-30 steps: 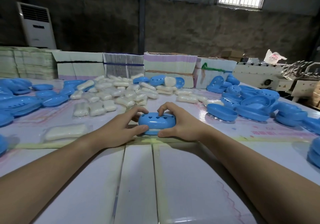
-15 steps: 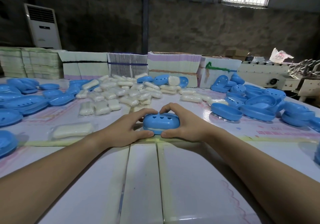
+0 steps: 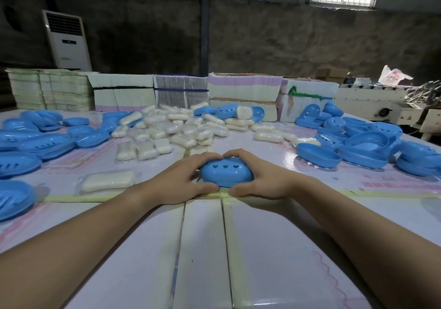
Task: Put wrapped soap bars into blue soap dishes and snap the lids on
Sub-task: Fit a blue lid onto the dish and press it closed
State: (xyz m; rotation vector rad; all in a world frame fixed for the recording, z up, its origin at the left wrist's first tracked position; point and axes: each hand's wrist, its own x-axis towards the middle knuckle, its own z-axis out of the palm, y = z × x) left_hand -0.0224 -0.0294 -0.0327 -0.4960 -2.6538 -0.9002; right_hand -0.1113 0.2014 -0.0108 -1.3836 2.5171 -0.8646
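Left hand (image 3: 181,181) and right hand (image 3: 263,180) are both clamped on one closed soap dish (image 3: 226,174), fingers curled over its far edge and thumbs set against its near edge, fingertips almost meeting above the lid. The dish sits on the table (image 3: 274,249), centred just in front of the person, with three heart-shaped holes in the lid facing up. Judgement: the step in hand is snapping the lid down; whether the seam has fully seated cannot be told, as the hands cover both ends. The next move likely calls for even pressure at both ends, then release and setting the finished dish aside. A single wrapped soap bar (image 3: 108,181) lies near the left hand, well placed for the next cycle. Open dish bases (image 3: 318,158) lie to the right, further blue parts (image 3: 45,145) to the left, and the main soap pile (image 3: 181,127) beyond, against bundled card stacks (image 3: 241,94).
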